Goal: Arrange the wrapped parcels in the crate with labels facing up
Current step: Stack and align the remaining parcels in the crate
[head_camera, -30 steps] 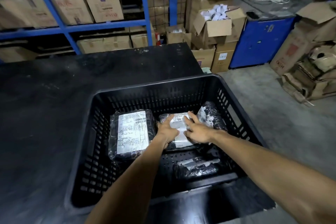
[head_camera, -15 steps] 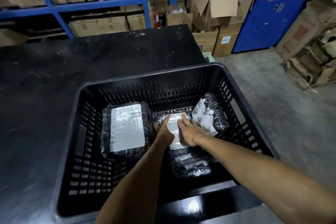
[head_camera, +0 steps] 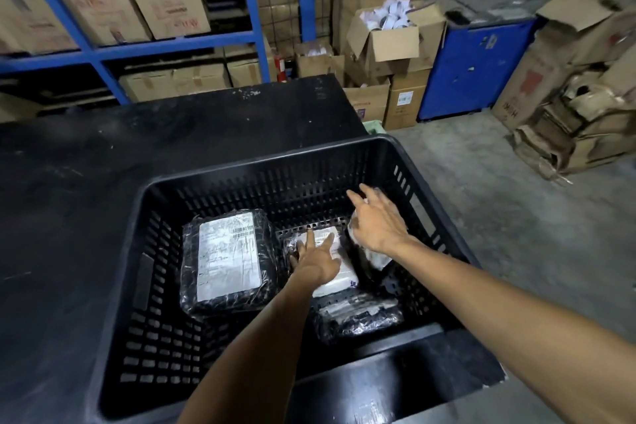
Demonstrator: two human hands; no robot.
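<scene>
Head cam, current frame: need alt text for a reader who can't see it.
Two bare hands reach into a black slatted crate on a dark table: the left hand lies flat on the middle parcel, the right hand spreads open over the right parcel. A large parcel lies label-up at left; cardboard boxes fill blue shelving behind.

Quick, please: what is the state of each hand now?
Left hand: open, flat on the middle parcel.
Right hand: open, fingers spread, over the right parcel.

Two bare forearms enter from the lower edge of the frame — no sleeves, gloves or watch on either. The left hand [head_camera: 318,260] and right hand [head_camera: 377,222] show no rings — nails short, fingers slim.
</scene>
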